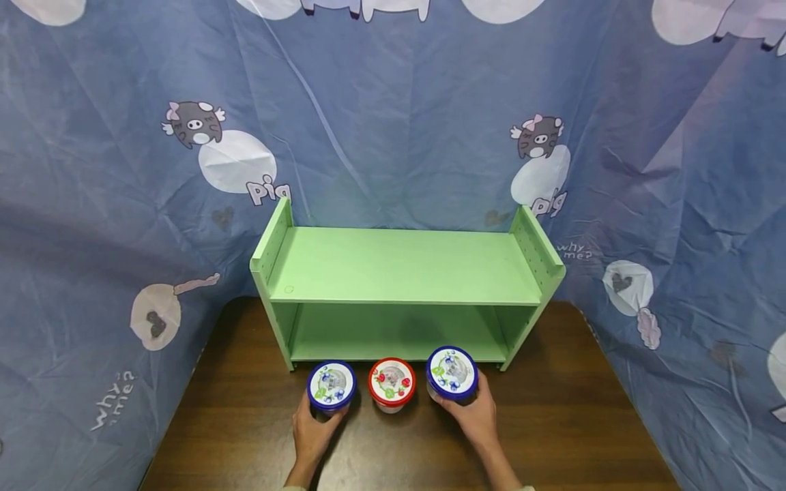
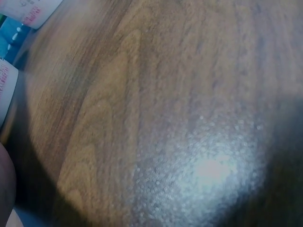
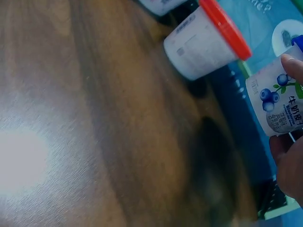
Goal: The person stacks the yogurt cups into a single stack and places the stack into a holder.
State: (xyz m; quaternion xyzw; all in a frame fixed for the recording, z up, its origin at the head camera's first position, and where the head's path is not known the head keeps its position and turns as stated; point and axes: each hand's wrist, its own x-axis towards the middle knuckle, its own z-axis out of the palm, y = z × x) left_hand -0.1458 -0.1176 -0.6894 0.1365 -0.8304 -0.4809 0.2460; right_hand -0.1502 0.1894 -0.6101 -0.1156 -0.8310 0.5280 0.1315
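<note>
Three white tubs with printed lids stand in a row in the head view. My left hand point(image 1: 312, 431) holds the left blue-lidded tub point(image 1: 331, 385) around its sides. In the middle is a red-lidded tub point(image 1: 391, 383), touched by neither hand; the right wrist view shows its white wall point(image 3: 201, 45) upright on the table. My right hand point(image 1: 479, 414) grips the right blue-lidded tub point(image 1: 452, 372), thumb on one side and fingers on the other. Blueberries are printed on this tub's wall point(image 3: 274, 101), and it appears raised above the table. Only tub edges show in the left wrist view.
A light green two-tier shelf point(image 1: 405, 266) stands behind the tubs on the brown wooden table point(image 1: 571, 409). Its side panels rise above the upper board. Blue cloth point(image 1: 393, 136) with pig prints hangs behind and along both sides.
</note>
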